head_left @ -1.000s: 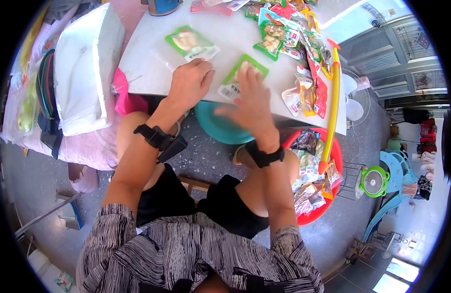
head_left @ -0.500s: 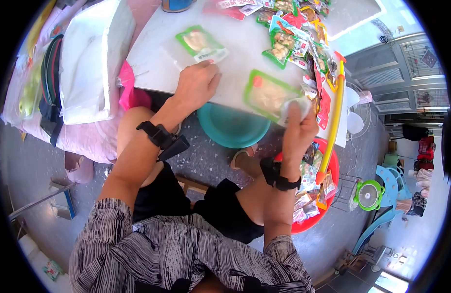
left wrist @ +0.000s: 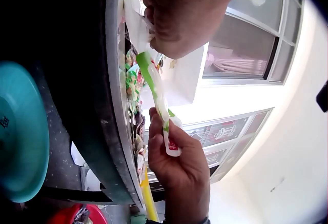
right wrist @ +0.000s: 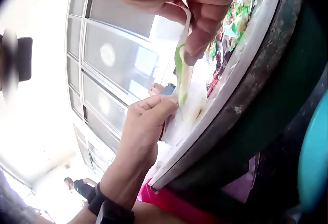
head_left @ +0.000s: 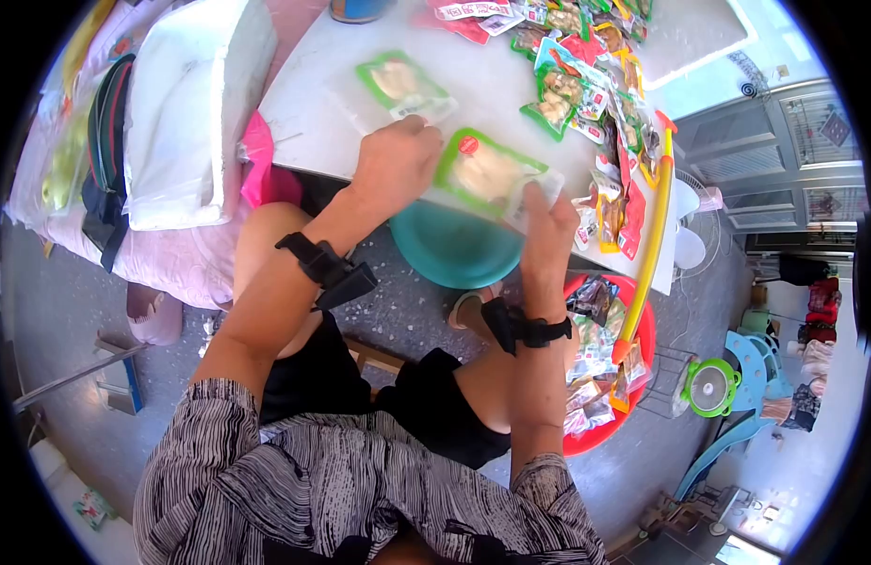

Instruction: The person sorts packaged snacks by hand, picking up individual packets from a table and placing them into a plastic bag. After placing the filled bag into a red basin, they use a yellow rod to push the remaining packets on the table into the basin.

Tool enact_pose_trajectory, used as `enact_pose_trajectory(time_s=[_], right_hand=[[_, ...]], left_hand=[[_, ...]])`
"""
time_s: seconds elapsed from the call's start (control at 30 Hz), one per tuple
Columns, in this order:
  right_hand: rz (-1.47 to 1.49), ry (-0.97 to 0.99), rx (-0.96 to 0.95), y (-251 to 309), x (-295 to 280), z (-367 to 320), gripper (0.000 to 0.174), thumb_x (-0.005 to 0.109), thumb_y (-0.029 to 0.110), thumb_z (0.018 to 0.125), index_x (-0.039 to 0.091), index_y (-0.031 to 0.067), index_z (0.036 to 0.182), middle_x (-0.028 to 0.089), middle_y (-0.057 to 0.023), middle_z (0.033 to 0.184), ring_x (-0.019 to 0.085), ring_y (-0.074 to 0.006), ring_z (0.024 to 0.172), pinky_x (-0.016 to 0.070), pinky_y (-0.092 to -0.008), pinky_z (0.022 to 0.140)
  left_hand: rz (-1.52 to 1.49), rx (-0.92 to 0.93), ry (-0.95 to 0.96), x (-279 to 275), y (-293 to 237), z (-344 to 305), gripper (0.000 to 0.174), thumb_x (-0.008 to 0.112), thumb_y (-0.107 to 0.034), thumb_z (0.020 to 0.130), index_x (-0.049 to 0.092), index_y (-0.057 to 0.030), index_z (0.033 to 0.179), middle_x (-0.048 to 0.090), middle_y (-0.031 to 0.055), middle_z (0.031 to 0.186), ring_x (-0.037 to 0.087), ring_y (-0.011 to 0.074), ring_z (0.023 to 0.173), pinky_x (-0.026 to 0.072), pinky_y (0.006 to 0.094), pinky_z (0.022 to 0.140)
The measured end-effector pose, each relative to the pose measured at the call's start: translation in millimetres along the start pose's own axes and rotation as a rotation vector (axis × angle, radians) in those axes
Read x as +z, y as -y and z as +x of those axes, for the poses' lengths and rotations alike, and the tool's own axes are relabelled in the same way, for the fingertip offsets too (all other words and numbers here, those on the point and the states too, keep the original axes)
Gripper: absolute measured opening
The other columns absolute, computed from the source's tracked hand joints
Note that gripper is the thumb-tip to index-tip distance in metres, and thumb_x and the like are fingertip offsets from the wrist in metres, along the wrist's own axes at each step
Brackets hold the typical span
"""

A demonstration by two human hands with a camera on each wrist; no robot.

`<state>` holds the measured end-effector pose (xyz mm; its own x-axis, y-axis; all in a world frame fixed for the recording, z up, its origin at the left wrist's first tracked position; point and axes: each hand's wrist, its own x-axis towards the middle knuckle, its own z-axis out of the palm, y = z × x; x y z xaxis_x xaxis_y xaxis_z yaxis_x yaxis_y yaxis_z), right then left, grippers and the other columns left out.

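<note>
My right hand (head_left: 548, 226) pinches one end of a green-edged food pouch (head_left: 487, 177) with pale contents and a round red mark, held over the table's front edge. In the left wrist view this pouch (left wrist: 158, 93) is seen edge-on between both hands. My left hand (head_left: 395, 168) has curled fingers that grip clear plastic (right wrist: 189, 119) by the tabletop, close to the pouch's far end. Just beyond the left knuckles, a second green-edged pouch (head_left: 396, 79) lies flat inside clear plastic.
Several colourful food packets (head_left: 560, 94) are heaped on the right of the white table (head_left: 313, 113). A yellow tube (head_left: 650, 245) leans across its right edge. Below stand a teal basin (head_left: 454, 247) and a red basin (head_left: 644, 363) with packets. A white foam box (head_left: 195, 113) is at left.
My right hand reached onto the second pouch, pinched it, lifted it right, then brought it back left towards the left hand. The left hand has kept its place by the other pouch.
</note>
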<state>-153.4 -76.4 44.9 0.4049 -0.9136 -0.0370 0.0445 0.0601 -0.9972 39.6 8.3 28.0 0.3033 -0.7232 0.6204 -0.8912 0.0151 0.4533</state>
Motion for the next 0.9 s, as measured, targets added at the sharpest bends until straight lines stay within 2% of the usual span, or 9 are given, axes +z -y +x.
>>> enact_pose_trajectory(time_s=[0.1, 0.2, 0.3, 0.43, 0.5, 0.57, 0.63, 0.8, 0.9], right_hand=[[0.009, -0.032, -0.017, -4.9, 14.3, 4.8, 0.020, 0.053, 0.009, 0.092, 0.061, -0.0024, 0.105, 0.066, -0.0042, 0.091, 0.060, -0.0098, 0.078, 0.0494, -0.0245, 0.068], [0.131, -0.045, -0.011, -15.8, 32.0, 12.6, 0.022, 0.054, 0.015, 0.091, 0.061, -0.0022, 0.103, 0.061, -0.0023, 0.085, 0.060, -0.0127, 0.075, 0.0502, -0.0266, 0.061], [0.023, 0.008, 0.022, -8.5, 45.7, 13.1, 0.023, 0.052, 0.006, 0.091, 0.060, -0.0029, 0.110, 0.064, -0.0060, 0.101, 0.059, -0.0114, 0.085, 0.0478, -0.0274, 0.077], [-0.737, 0.217, -0.369, -17.4, 58.7, 24.4, 0.022, 0.052, 0.005, 0.089, 0.059, -0.0023, 0.108, 0.063, -0.0070, 0.103, 0.058, -0.0133, 0.081, 0.0474, -0.0285, 0.073], [-0.972, 0.362, -0.337, -6.3, 71.0, 26.7, 0.021, 0.053, 0.007, 0.088, 0.059, -0.0022, 0.106, 0.062, -0.0086, 0.103, 0.058, -0.0135, 0.079, 0.0472, -0.0285, 0.070], [-0.416, 0.395, -0.145, -18.8, 74.9, 33.4, 0.017, 0.054, 0.009, 0.087, 0.061, -0.0033, 0.096, 0.064, -0.0104, 0.095, 0.058, -0.0133, 0.075, 0.0472, -0.0290, 0.065], [-0.291, 0.383, -0.124, -21.0, 75.8, 37.8, 0.017, 0.055, 0.011, 0.085, 0.062, -0.0042, 0.087, 0.064, -0.0110, 0.085, 0.057, -0.0130, 0.069, 0.0466, -0.0292, 0.060], [-0.350, 0.260, 0.022, 20.8, 81.6, 20.2, 0.022, 0.055, 0.011, 0.083, 0.062, -0.0053, 0.071, 0.060, -0.0077, 0.062, 0.053, -0.0124, 0.055, 0.0432, -0.0280, 0.049], [-0.440, 0.342, -0.215, -13.5, 82.2, 35.0, 0.019, 0.053, 0.008, 0.083, 0.063, -0.0059, 0.075, 0.060, -0.0075, 0.065, 0.053, -0.0113, 0.056, 0.0425, -0.0267, 0.049]], left_hand=[[0.112, 0.033, 0.006, 4.4, -0.8, -2.6, 0.008, 0.061, -0.004, 0.076, 0.060, -0.0029, 0.084, 0.057, 0.0119, 0.077, 0.060, 0.0299, 0.068, 0.0495, 0.0391, 0.054], [0.121, 0.067, -0.017, 5.6, -5.2, -4.2, 0.011, 0.062, -0.005, 0.075, 0.059, -0.0027, 0.085, 0.055, 0.0105, 0.078, 0.061, 0.0289, 0.069, 0.0495, 0.0387, 0.053], [0.100, 0.047, -0.012, 3.9, -7.2, -4.2, 0.013, 0.063, -0.005, 0.075, 0.060, -0.0020, 0.088, 0.055, 0.0102, 0.078, 0.061, 0.0291, 0.068, 0.0496, 0.0388, 0.054], [0.003, 0.016, -0.081, 0.1, -10.1, -2.3, 0.016, 0.063, -0.004, 0.075, 0.061, -0.0013, 0.091, 0.054, 0.0107, 0.076, 0.060, 0.0295, 0.067, 0.0487, 0.0389, 0.053], [-0.042, -0.008, -0.089, -0.1, -8.8, -3.1, 0.016, 0.063, -0.004, 0.076, 0.062, -0.0009, 0.091, 0.054, 0.0107, 0.074, 0.060, 0.0298, 0.066, 0.0481, 0.0391, 0.053], [-0.039, -0.029, -0.080, 0.9, -7.1, -4.2, 0.014, 0.062, -0.004, 0.077, 0.062, -0.0006, 0.090, 0.054, 0.0110, 0.073, 0.059, 0.0303, 0.066, 0.0477, 0.0395, 0.053], [-0.048, -0.048, -0.070, -1.8, -4.8, -2.8, 0.012, 0.062, -0.004, 0.077, 0.061, -0.0005, 0.089, 0.054, 0.0113, 0.072, 0.059, 0.0308, 0.065, 0.0474, 0.0399, 0.053], [-0.077, -0.074, -0.058, -5.9, -8.0, -3.3, 0.011, 0.061, -0.004, 0.078, 0.061, -0.0009, 0.088, 0.056, 0.0124, 0.073, 0.059, 0.0323, 0.063, 0.0473, 0.0407, 0.053], [-0.068, -0.065, -0.062, -3.0, -8.9, -5.0, 0.010, 0.060, -0.002, 0.078, 0.062, -0.0007, 0.088, 0.056, 0.0132, 0.072, 0.058, 0.0328, 0.061, 0.0467, 0.0406, 0.052]])
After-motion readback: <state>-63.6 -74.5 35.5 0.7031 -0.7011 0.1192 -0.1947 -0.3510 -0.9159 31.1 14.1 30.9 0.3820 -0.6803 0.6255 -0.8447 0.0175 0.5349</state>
